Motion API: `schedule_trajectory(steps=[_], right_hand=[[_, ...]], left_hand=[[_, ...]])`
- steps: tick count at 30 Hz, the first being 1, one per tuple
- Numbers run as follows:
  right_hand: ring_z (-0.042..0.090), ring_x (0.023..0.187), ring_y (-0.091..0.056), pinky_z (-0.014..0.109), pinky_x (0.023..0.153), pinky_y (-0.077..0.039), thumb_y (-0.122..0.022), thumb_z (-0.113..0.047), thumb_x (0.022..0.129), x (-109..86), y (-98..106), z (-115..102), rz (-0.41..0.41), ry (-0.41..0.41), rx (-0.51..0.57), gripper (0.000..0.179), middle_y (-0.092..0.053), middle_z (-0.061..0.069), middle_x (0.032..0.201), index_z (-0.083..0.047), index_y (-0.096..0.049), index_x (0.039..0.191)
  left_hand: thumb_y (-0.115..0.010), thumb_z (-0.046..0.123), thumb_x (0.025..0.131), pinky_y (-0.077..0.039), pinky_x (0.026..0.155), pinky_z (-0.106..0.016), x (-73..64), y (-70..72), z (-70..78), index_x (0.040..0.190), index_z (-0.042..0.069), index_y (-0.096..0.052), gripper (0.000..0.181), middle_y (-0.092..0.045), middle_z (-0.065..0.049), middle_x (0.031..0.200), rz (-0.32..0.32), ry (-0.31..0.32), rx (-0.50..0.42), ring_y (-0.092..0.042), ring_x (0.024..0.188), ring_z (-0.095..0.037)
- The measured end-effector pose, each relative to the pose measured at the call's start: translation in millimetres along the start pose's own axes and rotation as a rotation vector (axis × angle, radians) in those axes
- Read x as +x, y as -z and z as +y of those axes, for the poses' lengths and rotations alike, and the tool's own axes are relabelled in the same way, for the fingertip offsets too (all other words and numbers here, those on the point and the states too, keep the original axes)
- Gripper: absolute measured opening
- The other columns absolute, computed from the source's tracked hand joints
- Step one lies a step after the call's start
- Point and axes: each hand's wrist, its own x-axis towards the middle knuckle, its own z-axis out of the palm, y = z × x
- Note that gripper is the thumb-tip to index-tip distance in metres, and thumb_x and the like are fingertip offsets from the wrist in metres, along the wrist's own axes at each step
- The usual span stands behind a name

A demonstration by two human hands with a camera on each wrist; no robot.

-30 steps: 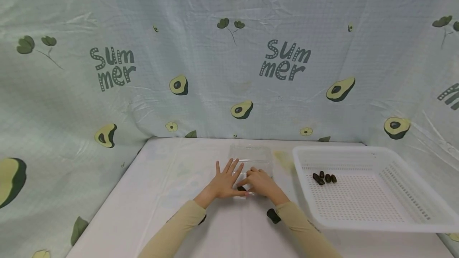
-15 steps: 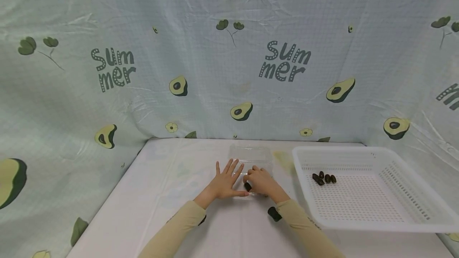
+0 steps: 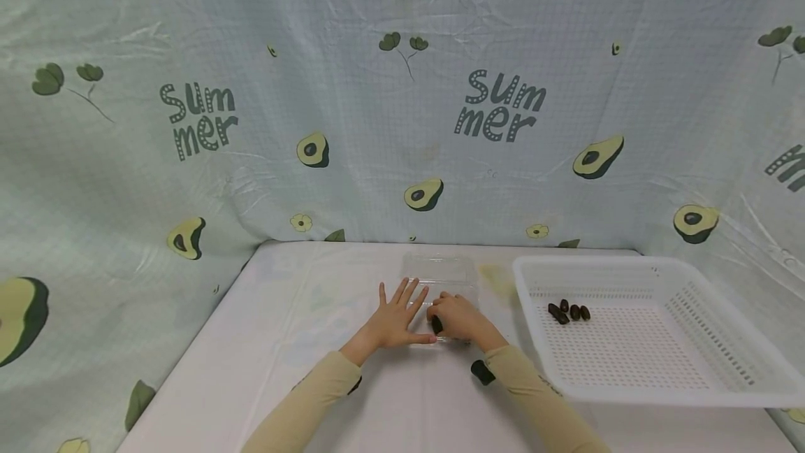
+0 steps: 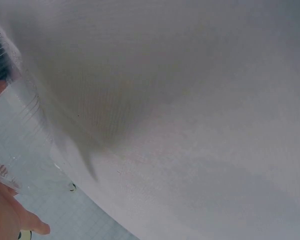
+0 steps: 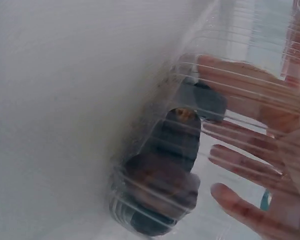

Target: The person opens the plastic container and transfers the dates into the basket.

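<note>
A clear plastic clamshell box (image 3: 440, 269) lies with its lid raised at the middle of the table. My left hand (image 3: 395, 319) spreads its fingers straight over the left side of the box and presses there. At the box's front, my right hand (image 3: 458, 318) pinches a dark date-like fruit (image 3: 437, 325) with its fingertips. Through the ribbed clear wall in the right wrist view, the held fruit (image 5: 204, 101) shows between thumb and fingers. More dark oval fruits (image 5: 177, 137) lie below it in the box, one with a brown stem end.
To the right stands a white perforated plastic basket (image 3: 711, 397), with several dark oval fruits (image 3: 575, 312) at its left side. Dark wrist-camera gear (image 3: 482, 372) sits by the right sleeve. A patterned curtain (image 3: 377, 124) rises behind the white table (image 3: 314, 285).
My right fingers, stretched left toward the left thumb at first, have drawn back right and curled. The dark fruit has shifted right with them and stands more upright. My left hand stays still.
</note>
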Motion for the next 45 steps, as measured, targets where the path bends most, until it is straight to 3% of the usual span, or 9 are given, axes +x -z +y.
schedule_trajectory(steps=[4,9,16,24,30,35,39,45], right_hand=[[0.013,0.078,-0.049,0.034,0.067,-0.045,-0.075,-0.039,0.066,-1.3,0.4,0.2,0.028,-0.019,-0.068,0.024,-0.06,-0.005,0.083,-0.024,-0.067,0.082],[0.012,0.076,-0.049,0.032,0.064,-0.044,-0.076,-0.038,0.064,-3.4,0.6,2.5,0.053,0.005,-0.097,0.02,-0.06,-0.006,0.083,-0.026,-0.067,0.078],[0.012,0.082,-0.053,0.032,0.067,-0.046,-0.078,-0.027,0.065,-3.5,-1.0,6.9,0.008,0.019,-0.019,0.017,-0.064,-0.007,0.088,-0.027,-0.071,0.081],[0.008,0.062,-0.045,0.022,0.056,-0.036,-0.074,-0.026,0.07,-5.0,1.3,8.3,0.01,0.047,0.004,0.005,-0.055,-0.007,0.071,-0.025,-0.069,0.072],[0.007,0.065,-0.053,0.02,0.058,-0.043,-0.075,-0.021,0.069,-4.2,0.3,10.0,-0.015,0.046,0.038,0.009,-0.06,-0.007,0.074,-0.022,-0.07,0.076],[0.008,0.068,-0.056,0.021,0.061,-0.045,-0.076,-0.018,0.068,-3.4,-1.2,11.7,-0.025,0.041,0.037,0.01,-0.063,-0.007,0.074,-0.02,-0.07,0.076],[0.01,0.065,-0.052,0.021,0.059,-0.041,-0.075,-0.02,0.069,-4.0,0.7,11.1,0.004,0.054,-0.006,0.008,-0.06,-0.007,0.072,-0.02,-0.069,0.076],[0.013,0.066,-0.049,0.025,0.059,-0.041,-0.069,-0.022,0.076,-6.8,6.6,5.7,0.112,0.061,-0.12,0.005,-0.059,-0.006,0.076,-0.022,-0.068,0.081]], left_hand=[[-0.033,0.077,0.074,-0.012,0.096,-0.07,0.7,-1.4,-0.3,0.145,0.013,-0.013,0.098,-0.009,-0.014,0.151,0.011,-0.002,0.012,-0.01,0.138,-0.035],[-0.026,0.08,0.072,-0.012,0.096,-0.07,1.4,-3.4,-0.9,0.145,0.014,-0.012,0.099,-0.007,-0.012,0.151,0.016,-0.002,0.001,-0.01,0.138,-0.034],[-0.019,0.081,0.07,-0.013,0.096,-0.07,1.7,-3.7,-1.4,0.145,0.015,-0.011,0.1,-0.01,-0.014,0.15,0.018,-0.006,0.004,-0.01,0.138,-0.035],[-0.018,0.081,0.07,-0.012,0.096,-0.07,1.7,-2.2,-1.3,0.145,0.014,-0.01,0.101,-0.009,-0.014,0.15,0.01,-0.002,-0.014,-0.01,0.138,-0.035],[-0.02,0.081,0.071,-0.013,0.095,-0.07,1.2,-2.0,-0.7,0.145,0.014,-0.013,0.1,-0.011,-0.014,0.15,0.026,-0.006,-0.013,-0.011,0.138,-0.035],[-0.013,0.082,0.069,-0.012,0.095,-0.071,1.3,-3.2,-0.9,0.145,0.014,-0.013,0.102,-0.011,-0.015,0.15,0.032,-0.013,-0.019,-0.011,0.137,-0.036],[-0.011,0.082,0.068,-0.012,0.095,-0.071,1.8,-4.0,-1.2,0.145,0.014,-0.013,0.103,-0.011,-0.014,0.15,0.029,-0.011,-0.013,-0.01,0.138,-0.035],[-0.017,0.081,0.071,-0.012,0.095,-0.071,1.9,-2.6,-0.8,0.145,0.014,-0.013,0.1,-0.011,-0.015,0.15,0.025,-0.011,-0.01,-0.011,0.138,-0.036]])
